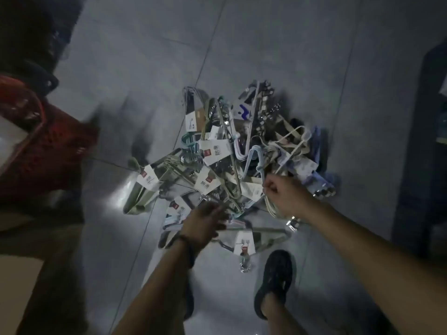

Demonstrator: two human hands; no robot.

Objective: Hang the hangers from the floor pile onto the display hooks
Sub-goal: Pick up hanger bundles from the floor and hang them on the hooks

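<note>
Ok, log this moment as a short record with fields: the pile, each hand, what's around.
hanger pile: tagged bundles heaped on the grey tiled floor
right hand: fingers curled, gripping cream hangers at the pile's near right side
left hand: at the pile's near edge; grip unclear, blurred
left wrist: dark band
surroundings: red basket left of the pile; dark shoe just below it in the picture
display hooks: not in view
</note>
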